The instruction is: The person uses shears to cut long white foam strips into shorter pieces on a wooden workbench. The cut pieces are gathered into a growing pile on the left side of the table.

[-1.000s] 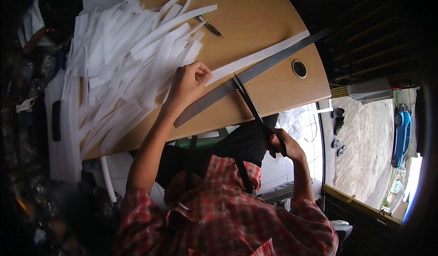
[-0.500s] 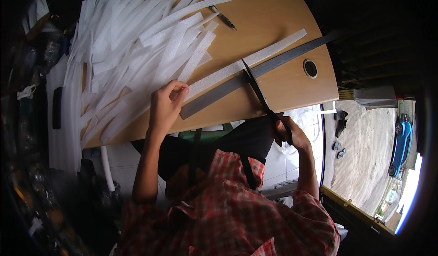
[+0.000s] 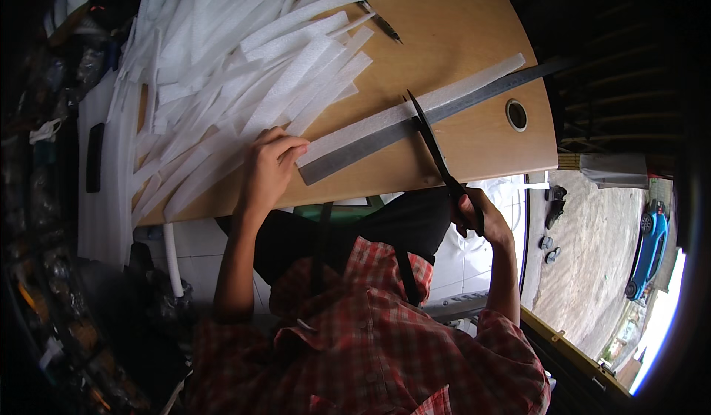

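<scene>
My left hand [image 3: 268, 167] pinches the near end of a white foam strip [image 3: 355, 128] between thumb and fingers. The strip lies slantwise on the wooden desk [image 3: 474, 19], along the upper edge of a dark metal ruler [image 3: 355, 152]. With its fingers in the handles, my right hand [image 3: 485, 219] grips black scissors [image 3: 435, 148]. Their blades reach up over ruler and strip, the tip just past the strip's far edge. Whether the blades are slightly apart is hard to see.
A heap of white foam strips [image 3: 215, 52] covers the desk's left side. A pen [image 3: 380, 22] lies beyond the strip. A round cable hole [image 3: 516, 115] is near the desk's right edge. At the far left, white foam sheeting [image 3: 111, 163] hangs with a dark phone-like slab [image 3: 94, 157] on it.
The whole view has shifted slightly, so the desk sits further right in it. Both hands keep their holds, and the scissors still lie across the strip and ruler.
</scene>
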